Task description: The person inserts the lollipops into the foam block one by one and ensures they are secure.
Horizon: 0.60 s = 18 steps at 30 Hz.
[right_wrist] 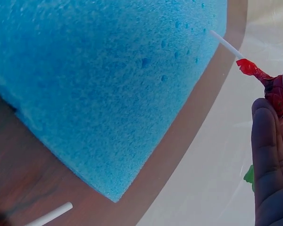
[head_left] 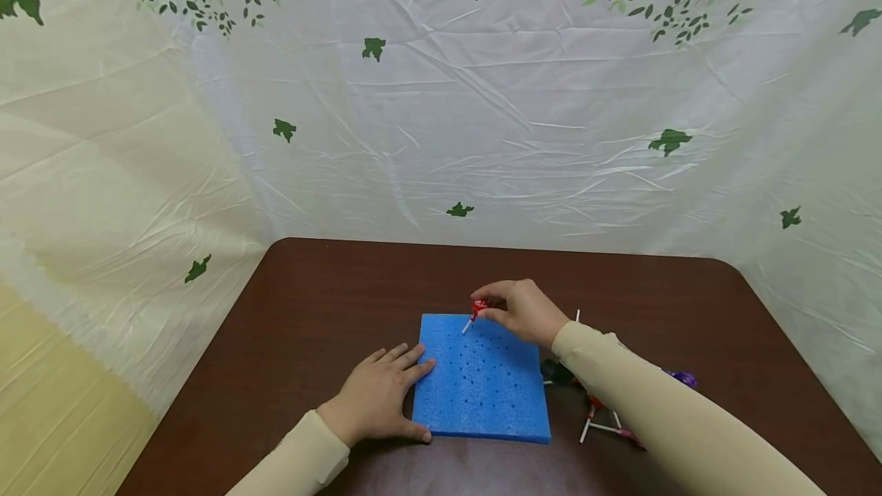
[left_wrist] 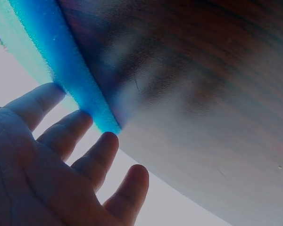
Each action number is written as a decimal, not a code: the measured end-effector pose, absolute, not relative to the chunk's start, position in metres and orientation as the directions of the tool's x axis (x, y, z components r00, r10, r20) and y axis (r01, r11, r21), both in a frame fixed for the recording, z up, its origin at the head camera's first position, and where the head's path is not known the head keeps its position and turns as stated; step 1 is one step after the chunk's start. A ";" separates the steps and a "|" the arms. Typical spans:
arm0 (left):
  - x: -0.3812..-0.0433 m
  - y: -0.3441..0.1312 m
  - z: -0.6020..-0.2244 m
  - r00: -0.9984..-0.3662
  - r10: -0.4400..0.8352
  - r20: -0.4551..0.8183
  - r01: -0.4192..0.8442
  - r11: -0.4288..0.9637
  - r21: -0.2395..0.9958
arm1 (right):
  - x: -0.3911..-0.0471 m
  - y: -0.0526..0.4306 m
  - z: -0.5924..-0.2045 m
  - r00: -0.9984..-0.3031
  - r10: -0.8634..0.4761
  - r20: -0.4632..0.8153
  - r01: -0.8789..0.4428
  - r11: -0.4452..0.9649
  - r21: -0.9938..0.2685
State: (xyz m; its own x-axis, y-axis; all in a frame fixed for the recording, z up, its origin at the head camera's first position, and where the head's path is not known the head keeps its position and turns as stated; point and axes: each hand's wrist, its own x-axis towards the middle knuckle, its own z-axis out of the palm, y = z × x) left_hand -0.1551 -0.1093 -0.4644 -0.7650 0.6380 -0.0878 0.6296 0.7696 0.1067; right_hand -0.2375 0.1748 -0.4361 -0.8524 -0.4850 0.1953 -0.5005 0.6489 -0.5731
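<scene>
While a spread left hand (head_left: 386, 395) apparently steadies the foam block (head_left: 475, 416) on the counter (head_left: 331, 289) by its left edge, the right hand (head_left: 525, 312) pinches a red lollipop (head_left: 478, 305) near the block's far edge, likely aiming its stick (head_left: 468, 324).

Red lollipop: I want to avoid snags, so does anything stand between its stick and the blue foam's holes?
Nothing visible does. The red lollipop in the right grip points its white stick down at the blue foam; the other lollipops lie right of it.
</scene>
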 end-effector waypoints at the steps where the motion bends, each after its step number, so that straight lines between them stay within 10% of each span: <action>1: -0.155 -0.109 -0.464 -0.765 0.638 -0.089 0.630 0.770 0.106 | -0.238 0.175 -0.436 -0.851 -0.489 0.194 -0.504 0.652 -0.566; 18: -0.155 -0.111 -0.465 -0.759 0.644 -0.094 0.634 0.764 0.116 | -0.237 0.172 -0.438 -0.831 -0.525 0.184 -0.539 0.678 -0.500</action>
